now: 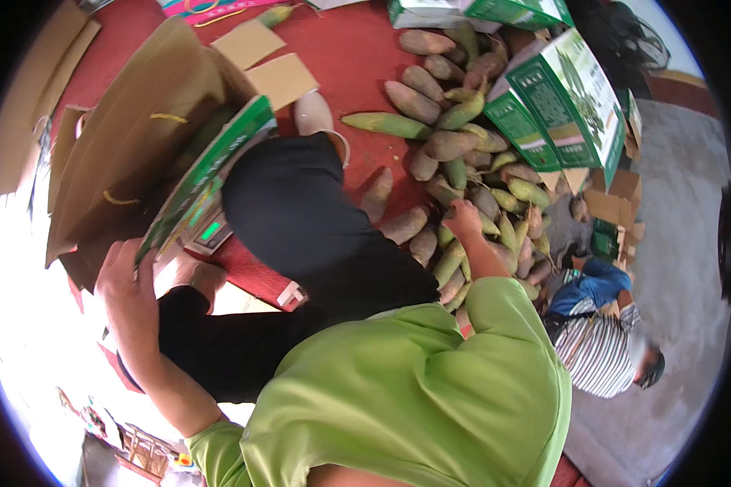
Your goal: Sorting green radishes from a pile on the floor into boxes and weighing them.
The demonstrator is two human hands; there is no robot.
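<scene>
My left hand (pixel 128 280) is closed on the near edge of an open cardboard carton (pixel 166 97), brown inside with a green printed outer side. The carton stands tilted on my left, and part of its inside is in shadow. Beside it sits a scale (pixel 211 234) with a lit green display, partly covered by the carton. On my right, my right hand (pixel 465 221) reaches into a heap of long green radishes (pixel 386 124), many coated in reddish-brown soil. Its fingers are curled round a radish (pixel 445 235) at the heap's near side.
A white and green printed carton (pixel 573 97) stands beyond the heap. Past it, a person in a striped shirt (pixel 597 353) is bent low at the right. My black-trousered leg (pixel 300 211) lies between carton and heap, over red flooring (pixel 333 49).
</scene>
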